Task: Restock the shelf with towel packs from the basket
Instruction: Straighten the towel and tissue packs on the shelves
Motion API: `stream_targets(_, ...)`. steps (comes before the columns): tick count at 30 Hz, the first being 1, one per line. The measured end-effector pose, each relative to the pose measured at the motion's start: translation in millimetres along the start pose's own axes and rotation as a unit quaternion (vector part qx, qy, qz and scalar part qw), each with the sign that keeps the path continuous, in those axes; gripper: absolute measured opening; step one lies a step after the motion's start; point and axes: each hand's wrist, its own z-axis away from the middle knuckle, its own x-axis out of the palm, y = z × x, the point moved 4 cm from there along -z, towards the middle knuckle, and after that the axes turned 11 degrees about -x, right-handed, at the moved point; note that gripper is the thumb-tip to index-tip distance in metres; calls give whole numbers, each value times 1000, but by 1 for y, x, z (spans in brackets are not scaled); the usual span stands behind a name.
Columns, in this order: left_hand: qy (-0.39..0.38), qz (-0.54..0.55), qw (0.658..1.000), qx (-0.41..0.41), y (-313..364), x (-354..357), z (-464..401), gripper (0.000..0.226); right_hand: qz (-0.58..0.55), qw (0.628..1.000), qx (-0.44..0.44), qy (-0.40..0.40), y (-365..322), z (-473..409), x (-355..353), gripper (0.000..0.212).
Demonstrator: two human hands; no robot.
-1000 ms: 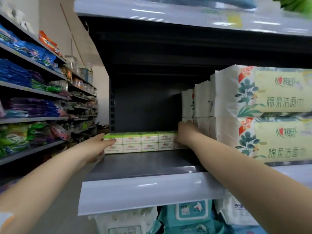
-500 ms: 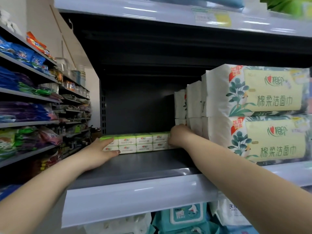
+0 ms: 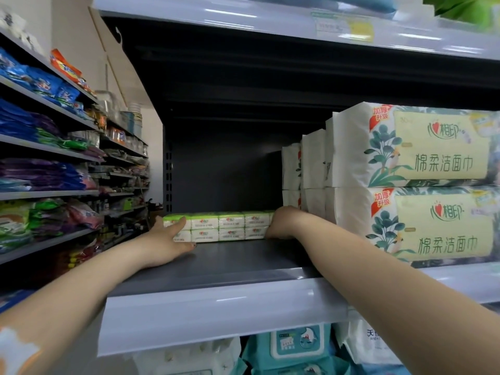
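Note:
A long green-and-white towel pack lies deep on the grey shelf, against the back wall. My left hand rests against its left end, fingers straight along the front, thumb low near the shelf surface. At the right end, my right hand curls its fingers round the pack, next to the stacked packs. The basket is out of view.
Large white facial-towel packs are stacked two high on the right of the same shelf. An upper shelf edge hangs overhead. Wet-wipe packs fill the shelf below. An aisle of stocked shelves runs along the left.
Both hands stay on the ends of the towel pack. My left hand has slid a little onto the pack's front, thumb lowered toward the shelf. The view has shifted slightly.

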Motion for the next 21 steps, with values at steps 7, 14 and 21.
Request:
stream_targets(7,-9,-37,999,-11,2,0,5,72,12,996,-6,-83,-2,5,7,45)
stream_targets(14,-16,-45,999,-19,2,0,7,74,69,993,-16,-100,-3,4,10,38)
stream_targets(21,-22,15,999,-21,0,-1,9,75,-1,997,-10,-81,-3,12,5,42)
